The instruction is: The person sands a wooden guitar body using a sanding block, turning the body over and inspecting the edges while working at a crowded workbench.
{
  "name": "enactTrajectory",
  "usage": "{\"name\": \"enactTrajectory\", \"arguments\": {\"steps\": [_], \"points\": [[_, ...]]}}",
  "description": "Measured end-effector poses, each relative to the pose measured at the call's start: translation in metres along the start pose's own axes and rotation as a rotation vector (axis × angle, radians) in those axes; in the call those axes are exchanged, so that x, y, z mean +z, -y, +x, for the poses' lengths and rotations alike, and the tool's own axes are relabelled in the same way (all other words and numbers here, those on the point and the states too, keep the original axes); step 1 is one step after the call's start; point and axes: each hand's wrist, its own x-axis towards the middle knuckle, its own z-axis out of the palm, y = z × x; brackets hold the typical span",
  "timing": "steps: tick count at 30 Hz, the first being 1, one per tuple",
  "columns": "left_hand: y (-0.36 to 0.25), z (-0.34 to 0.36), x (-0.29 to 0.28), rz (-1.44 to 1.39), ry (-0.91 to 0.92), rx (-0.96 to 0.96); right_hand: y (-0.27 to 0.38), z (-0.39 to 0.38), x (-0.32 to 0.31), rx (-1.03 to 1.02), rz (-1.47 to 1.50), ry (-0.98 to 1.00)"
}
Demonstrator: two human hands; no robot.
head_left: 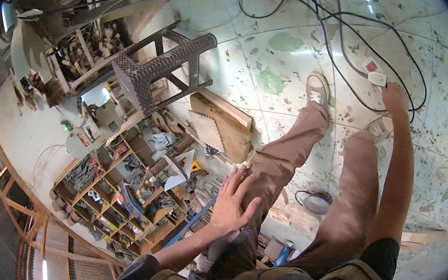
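My right hand point(396, 98) reaches down to the floor, its fingers closed at the end of a white extension socket point(377, 79). Part of that grip is hidden by the hand itself. Touching the far side of this socket is a small white piece with a red centre point(371, 65). A black cable point(328, 52) runs up to them and loops widely around. Against my left thigh rests my left hand point(232, 203), palm down with the fingers stretched out, holding nothing.
A dark ridged metal stand point(169, 60) lies at the left, beside wooden boards point(233, 130). A wooden shelf point(111, 196) full of tools stands at lower left. Between my legs sits a coil-like round object point(317, 203). Green stains and debris mark the tiled floor point(246, 53).
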Motion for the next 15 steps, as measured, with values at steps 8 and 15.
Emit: {"name": "enactTrajectory", "arguments": {"steps": [8,15], "points": [[-0.008,0.0,-0.002,0.015,0.012,0.003,0.011,0.004,-0.008,0.004,0.018,0.103],[-0.012,-0.001,0.0,0.027,-0.002,-0.008,0.006,0.003,0.004,-0.026,-0.008,0.023]]}}
